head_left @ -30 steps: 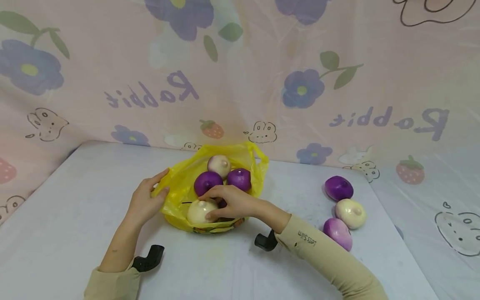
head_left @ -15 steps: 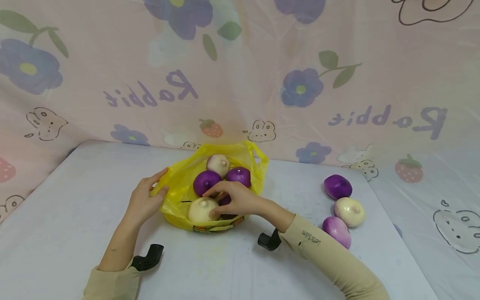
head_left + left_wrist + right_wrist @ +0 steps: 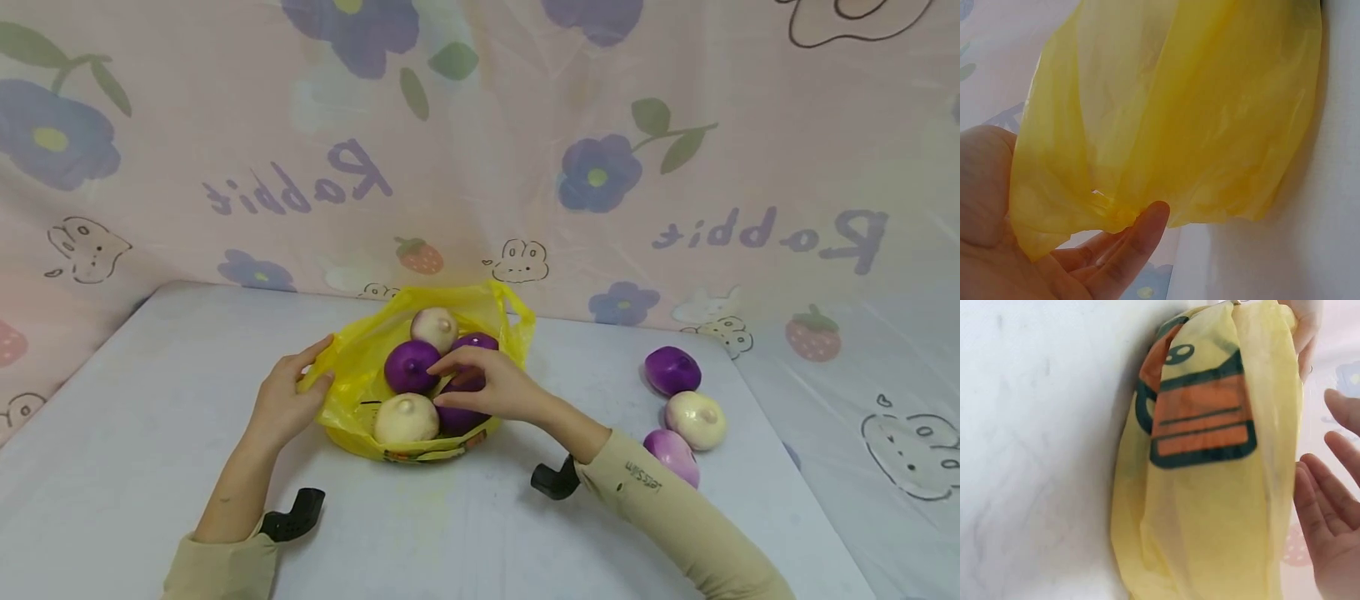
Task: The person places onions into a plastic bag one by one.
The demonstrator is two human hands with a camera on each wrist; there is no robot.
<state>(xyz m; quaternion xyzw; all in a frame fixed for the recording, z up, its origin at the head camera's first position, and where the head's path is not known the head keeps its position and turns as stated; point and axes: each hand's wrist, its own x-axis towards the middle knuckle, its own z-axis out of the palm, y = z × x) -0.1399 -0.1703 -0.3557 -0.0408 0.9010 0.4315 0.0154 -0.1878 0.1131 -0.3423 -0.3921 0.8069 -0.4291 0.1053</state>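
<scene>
A yellow plastic bag point(image 3: 348, 408) stands open on the table, holding several onions. Inside it, a white onion point(image 3: 407, 419) lies at the front, and a dark purple onion point(image 3: 408, 367) sits behind. Farther back is a pale onion point(image 3: 434, 327). My left hand point(image 3: 287, 398) grips the bag's left edge; in the left wrist view its fingers point(image 3: 1141, 240) curl around the gathered yellow plastic. Over the bag's right side hovers my right hand point(image 3: 491, 387), thumb and fingers spread with nothing between them. It partly hides another purple onion point(image 3: 459, 417).
On the table's right side three onions lie in a row: a purple one point(image 3: 672, 371), a white one point(image 3: 696, 420) and a light purple one point(image 3: 672, 457). The right sleeve point(image 3: 660, 500) overlaps the nearest of them. A printed curtain point(image 3: 465, 167) hangs behind the table point(image 3: 420, 542).
My right hand has released the white onion at the bag's front and drawn back up to the right. My left hand keeps its grip on the bag's edge.
</scene>
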